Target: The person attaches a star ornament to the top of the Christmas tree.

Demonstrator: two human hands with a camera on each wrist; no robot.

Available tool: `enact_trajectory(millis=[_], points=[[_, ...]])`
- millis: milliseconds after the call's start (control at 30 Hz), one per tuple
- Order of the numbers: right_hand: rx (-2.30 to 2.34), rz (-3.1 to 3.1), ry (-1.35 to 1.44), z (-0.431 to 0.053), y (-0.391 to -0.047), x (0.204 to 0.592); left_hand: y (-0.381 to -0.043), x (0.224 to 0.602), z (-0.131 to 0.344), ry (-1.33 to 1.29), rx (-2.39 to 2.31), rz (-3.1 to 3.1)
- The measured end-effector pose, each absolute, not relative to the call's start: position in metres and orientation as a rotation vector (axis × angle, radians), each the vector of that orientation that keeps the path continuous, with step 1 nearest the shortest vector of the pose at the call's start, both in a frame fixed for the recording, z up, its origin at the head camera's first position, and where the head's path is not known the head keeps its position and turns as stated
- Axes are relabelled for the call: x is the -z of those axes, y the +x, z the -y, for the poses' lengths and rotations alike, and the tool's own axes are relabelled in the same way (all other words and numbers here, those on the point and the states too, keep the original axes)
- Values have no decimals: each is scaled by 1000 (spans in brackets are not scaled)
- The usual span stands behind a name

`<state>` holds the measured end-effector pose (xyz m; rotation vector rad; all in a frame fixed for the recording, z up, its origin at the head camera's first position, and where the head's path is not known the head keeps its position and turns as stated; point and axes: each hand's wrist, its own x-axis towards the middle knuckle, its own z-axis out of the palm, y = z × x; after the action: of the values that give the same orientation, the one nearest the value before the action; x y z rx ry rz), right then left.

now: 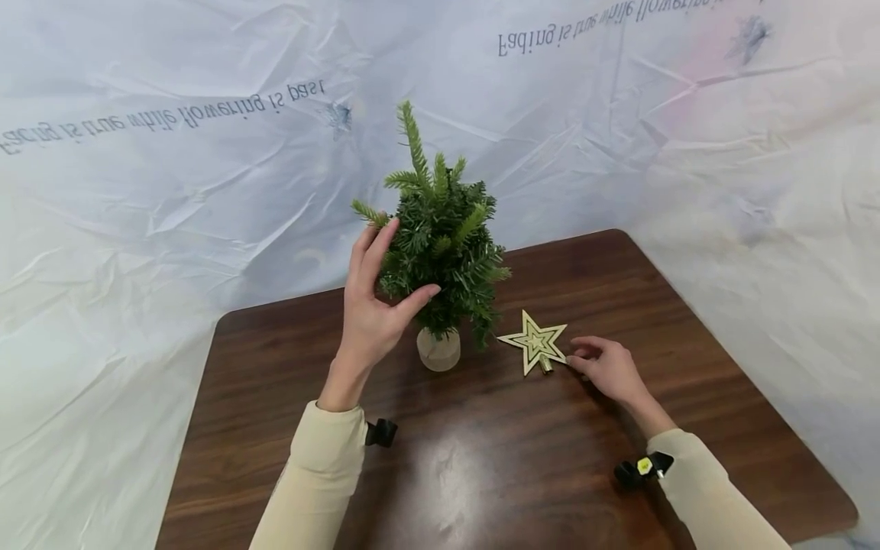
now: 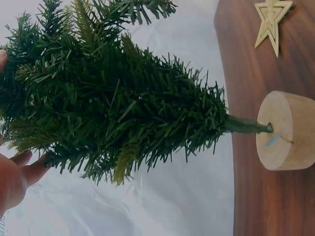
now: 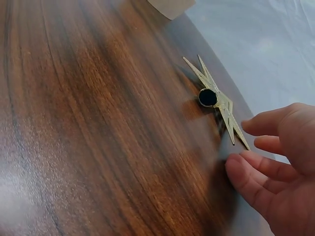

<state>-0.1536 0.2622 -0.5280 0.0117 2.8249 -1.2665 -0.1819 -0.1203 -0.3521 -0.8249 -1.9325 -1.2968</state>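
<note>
In the head view, a small artificial Christmas tree (image 1: 447, 252) stands upright on a round wooden base (image 1: 438, 351). My left hand (image 1: 371, 305) is at the tree's left side, thumb spread from the fingers, fingertips among the branches. The left wrist view shows the tree (image 2: 123, 103) sideways, with part of the hand (image 2: 15, 179) at its upper branches. A gold star topper (image 1: 535, 342) with a short tube socket lies right of the tree. Beside its lower right point is my right hand (image 1: 608, 370), fingers loosely bent. The right wrist view shows the star (image 3: 221, 105) nearly edge-on, its tip close to the fingertips (image 3: 241, 164).
Everything stands on a dark brown wooden table (image 1: 440, 473) with rounded corners. A wrinkled pale cloth (image 1: 206, 191) with printed lettering hangs behind it. Each wrist carries a black camera mount (image 1: 381, 433) over a cream sleeve (image 1: 312, 473).
</note>
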Motion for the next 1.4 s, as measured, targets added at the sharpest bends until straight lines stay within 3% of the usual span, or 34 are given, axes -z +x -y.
enact_trajectory(millis=[1400], points=[[1328, -2720, 80, -249, -162, 535, -192, 363, 105, -707, 1297, 1826]])
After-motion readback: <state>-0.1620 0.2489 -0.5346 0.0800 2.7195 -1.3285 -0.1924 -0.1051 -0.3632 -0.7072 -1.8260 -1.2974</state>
